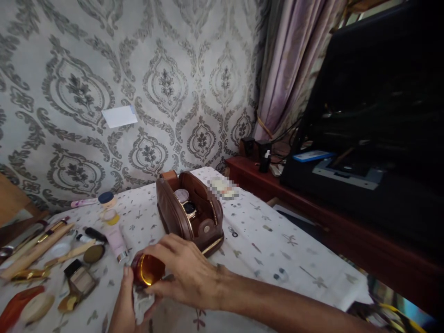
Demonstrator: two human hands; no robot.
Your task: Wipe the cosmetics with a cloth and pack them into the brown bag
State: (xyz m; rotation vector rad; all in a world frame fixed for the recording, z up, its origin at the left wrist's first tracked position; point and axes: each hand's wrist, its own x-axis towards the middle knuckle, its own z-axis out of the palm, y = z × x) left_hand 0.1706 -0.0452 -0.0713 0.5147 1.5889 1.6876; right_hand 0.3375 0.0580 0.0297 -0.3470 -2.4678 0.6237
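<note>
Both my hands meet at an amber jar point(154, 267) with a shiny gold ring, low in the head view. My right hand point(189, 273) wraps its fingers and thumb around it from the right. My left hand point(125, 303) grips it from the lower left, its thumb against the side. A whitish, crumpled-looking piece point(141, 303) shows below the amber part, between the left thumb and fingers; whether it belongs to the jar I cannot tell. Just beyond stands an unzipped brown toiletry bag point(173, 217), holding a watch point(189, 209) and a round pale container point(182, 195).
Left of my hands lie a pink tube point(116, 241), a foundation bottle point(80, 276), a round beige item point(37, 307), brushes point(38, 252) and a blue-lidded jar point(107, 200). The patterned tablecloth point(263, 240) ends beside a dark red cabinet point(256, 178) with a large black screen point(364, 115).
</note>
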